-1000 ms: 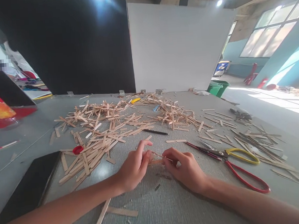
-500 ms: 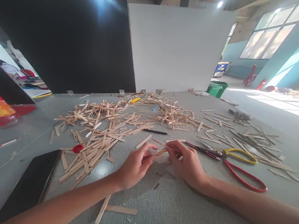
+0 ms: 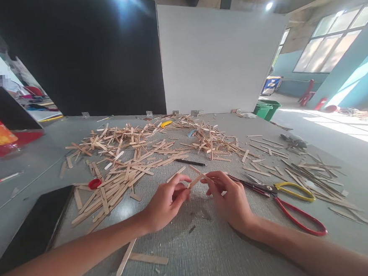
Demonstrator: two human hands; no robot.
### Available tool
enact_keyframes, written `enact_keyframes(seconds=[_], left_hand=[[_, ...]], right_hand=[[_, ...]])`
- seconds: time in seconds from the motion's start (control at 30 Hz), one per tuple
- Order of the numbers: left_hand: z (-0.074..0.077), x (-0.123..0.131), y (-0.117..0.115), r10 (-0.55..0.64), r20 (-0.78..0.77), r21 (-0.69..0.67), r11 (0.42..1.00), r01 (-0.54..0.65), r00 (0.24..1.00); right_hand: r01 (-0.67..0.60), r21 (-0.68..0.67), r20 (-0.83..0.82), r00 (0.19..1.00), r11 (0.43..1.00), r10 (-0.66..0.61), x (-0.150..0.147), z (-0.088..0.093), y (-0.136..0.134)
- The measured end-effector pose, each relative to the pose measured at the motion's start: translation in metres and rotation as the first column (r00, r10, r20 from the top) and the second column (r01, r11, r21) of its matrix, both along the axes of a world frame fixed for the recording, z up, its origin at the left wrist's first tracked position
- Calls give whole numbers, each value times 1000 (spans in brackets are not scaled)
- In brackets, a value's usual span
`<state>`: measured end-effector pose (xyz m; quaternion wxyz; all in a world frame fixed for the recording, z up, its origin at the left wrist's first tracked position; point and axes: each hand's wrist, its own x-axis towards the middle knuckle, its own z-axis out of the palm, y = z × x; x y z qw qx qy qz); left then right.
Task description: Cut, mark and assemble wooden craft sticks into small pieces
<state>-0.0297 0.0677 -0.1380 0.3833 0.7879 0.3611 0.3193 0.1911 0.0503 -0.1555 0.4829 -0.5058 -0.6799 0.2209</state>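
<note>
My left hand (image 3: 168, 201) pinches one end of a short wooden craft stick (image 3: 195, 181) between thumb and fingers, and the stick slants up to the right. My right hand (image 3: 230, 198) grips a second thin craft stick (image 3: 197, 170), which points up to the left. The two sticks meet or overlap near my right fingertips; whether they are joined I cannot tell. Just right of my right hand lie scissors (image 3: 269, 188) with one yellow and one red handle. Two more craft sticks (image 3: 148, 258) rest on the table below my left forearm.
Heaps of craft sticks (image 3: 118, 189) spread over the grey table (image 3: 192, 263). A black phone (image 3: 35, 228) and a red bottle cap (image 3: 94, 183) are at left, a black pen (image 3: 190, 162) ahead. Thin split strips (image 3: 312, 175) lie at right. Black and white panels (image 3: 213, 60) stand behind.
My hands have drawn slightly apart, so more of the stick in my left hand shows between them. The view has shifted a little. Other things on the table stay put.
</note>
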Motion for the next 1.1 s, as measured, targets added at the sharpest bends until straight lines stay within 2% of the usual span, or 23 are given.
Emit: enact_keyframes(seconds=[0.4,0.7,0.8,0.9,1.0,1.1], left_hand=[[3,2,-1,22,-4,-17,1000,-22,1000],[-3,1,0,74,-35,69,995,-72,997],[-3,1,0,97,-35,96,991,-93,995],[-3,1,-1,63,-34,81,995,-60,997],[-4,1,-3,37,27,38,999,-38,999],[-6,0,-4,30,89,20,999,-32,996]], right_hand=[[-14,73,-21,1000,997,15,-1,1,-1],[-28,141,46,999,990,22,-1,-2,-2],[-73,179,105,993,981,54,-1,-1,-4],[-114,221,168,983,969,77,-1,-2,-6],[-145,252,207,974,957,93,0,-3,-7],[-239,227,269,947,944,175,2,-2,-9]])
